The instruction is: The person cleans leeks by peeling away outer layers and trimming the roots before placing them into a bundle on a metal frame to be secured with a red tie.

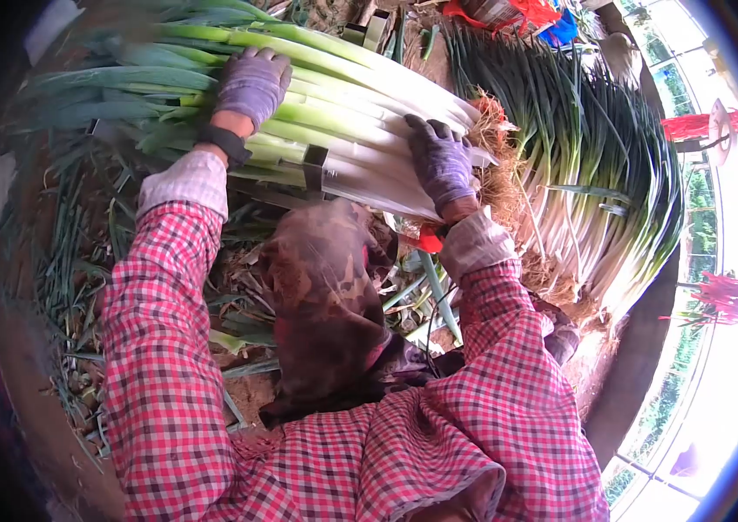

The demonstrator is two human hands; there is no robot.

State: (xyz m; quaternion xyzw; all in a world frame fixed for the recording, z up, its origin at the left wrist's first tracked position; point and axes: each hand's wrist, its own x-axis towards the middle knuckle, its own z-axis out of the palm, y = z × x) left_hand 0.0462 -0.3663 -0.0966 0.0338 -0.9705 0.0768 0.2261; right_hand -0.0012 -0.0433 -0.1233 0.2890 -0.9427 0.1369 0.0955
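Note:
A thick row of leeks (351,117) lies crosswise at the top, green leaves to the left and white shafts and roots to the right. Over the green-white stalks my left hand (254,85), in a purple-grey glove, is closed with its fingers curled onto them. My right hand (443,161), gloved alike, grips the white shafts close to the roots (495,135). The undersides of both hands are hidden. Below the stalks, a metal bracket (314,167) shows between my arms.
At the right lies a large tied bundle of thinner green onions (582,174), roots toward me. Loose leaf scraps (73,252) litter the ground at left. My knee in camouflage cloth (321,252) is below the leeks. A red bag (508,13) sits at the top.

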